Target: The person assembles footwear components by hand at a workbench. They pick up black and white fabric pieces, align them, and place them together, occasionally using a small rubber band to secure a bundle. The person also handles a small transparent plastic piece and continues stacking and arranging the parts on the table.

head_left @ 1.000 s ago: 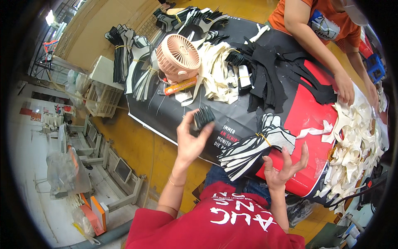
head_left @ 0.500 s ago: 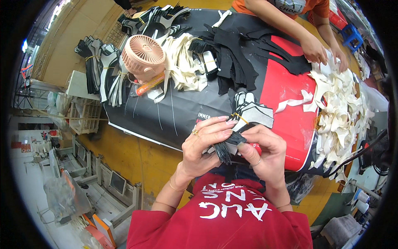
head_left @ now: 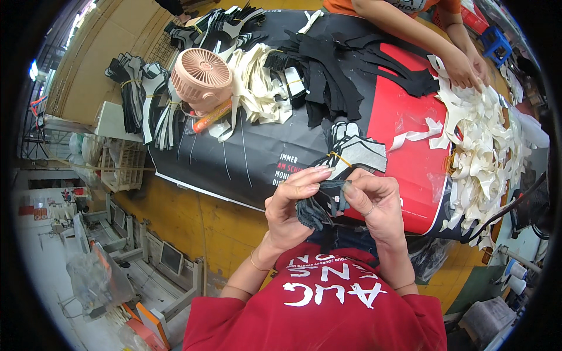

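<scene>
Both hands (head_left: 287, 206) (head_left: 381, 206), close together, pinch dark pieces (head_left: 312, 213)

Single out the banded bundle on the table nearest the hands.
The black-and-grey bundle just beyond the right hand; the other bundles lie farther off, around the pink fan.

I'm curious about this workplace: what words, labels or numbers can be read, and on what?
I won't copy wording; print shows on:
Red T-shirt: large white letters, readable.
Table cover: white and red lines, partly hidden.
Orange pack: too blurred to read.
Co-worker's orange shirt: cut off at picture edge.
</scene>
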A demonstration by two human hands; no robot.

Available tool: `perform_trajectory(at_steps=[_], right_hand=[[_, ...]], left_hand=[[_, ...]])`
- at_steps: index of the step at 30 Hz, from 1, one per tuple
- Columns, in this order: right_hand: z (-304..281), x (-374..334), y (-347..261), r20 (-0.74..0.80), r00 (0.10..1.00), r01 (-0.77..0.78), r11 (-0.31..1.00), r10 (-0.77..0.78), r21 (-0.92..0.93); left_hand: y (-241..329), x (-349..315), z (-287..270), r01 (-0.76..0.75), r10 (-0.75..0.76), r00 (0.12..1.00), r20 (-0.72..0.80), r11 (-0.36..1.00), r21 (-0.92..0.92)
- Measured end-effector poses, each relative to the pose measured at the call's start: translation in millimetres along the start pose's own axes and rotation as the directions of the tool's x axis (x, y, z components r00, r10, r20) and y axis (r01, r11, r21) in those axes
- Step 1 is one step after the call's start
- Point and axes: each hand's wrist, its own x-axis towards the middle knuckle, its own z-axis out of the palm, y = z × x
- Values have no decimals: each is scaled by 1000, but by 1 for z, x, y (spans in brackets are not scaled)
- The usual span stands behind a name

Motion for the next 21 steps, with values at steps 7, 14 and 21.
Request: perform_trajectory(at_steps=[7, 14, 21], right_hand=[[-2, -2, 4, -26, 1000, 12, 993, -15, -122], [-35, -6, 4, -177, 914, 146, 704, -364, -695], [-69, 3, 34, -224, 966, 9, 884, -128, -467]], left_hand=[[7, 4, -4, 66, -80, 994, 71, 981, 181], [26, 32, -4, 166, -258, 964, 60, 766, 621], [2, 46, 25, 68, -485, 829, 277, 580, 812]])
